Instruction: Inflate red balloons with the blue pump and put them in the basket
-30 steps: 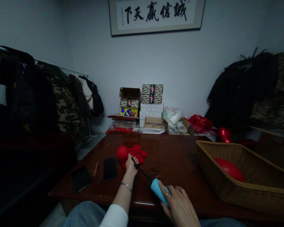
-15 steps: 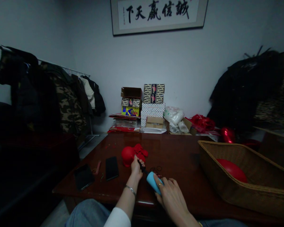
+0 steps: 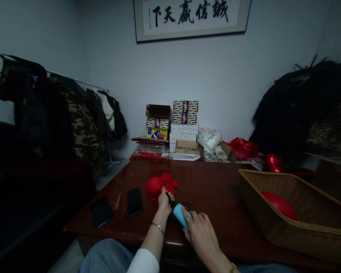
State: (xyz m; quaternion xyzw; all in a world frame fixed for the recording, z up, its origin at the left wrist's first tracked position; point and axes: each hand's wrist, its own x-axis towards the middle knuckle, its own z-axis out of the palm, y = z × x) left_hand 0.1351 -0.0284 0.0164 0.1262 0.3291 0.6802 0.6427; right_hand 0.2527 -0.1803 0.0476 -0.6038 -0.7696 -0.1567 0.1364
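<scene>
My left hand [image 3: 164, 201] is closed around the black nozzle end of a balloon pump, at the neck of a small, partly inflated red balloon [image 3: 154, 187]. My right hand [image 3: 200, 229] grips the light blue body of the balloon pump [image 3: 179, 213]. Several flat red balloons [image 3: 170, 182] lie in a heap just beyond my left hand. Dark thin loops [image 3: 191, 203] rest on the table beside the pump. How the balloon's neck sits on the nozzle is hidden by my left fingers.
A brown wooden table [image 3: 213, 185] bears a black phone [image 3: 134, 202] and another dark flat device [image 3: 101, 213] at left. A wicker basket [image 3: 272, 223] at right holds a large red balloon [image 3: 280, 205]. Boxes [image 3: 184, 133] are stacked at the back.
My right hand and the pump's blue body have moved a little forward and left, closer to my left hand. My left hand and the red balloon stay nearly in place.
</scene>
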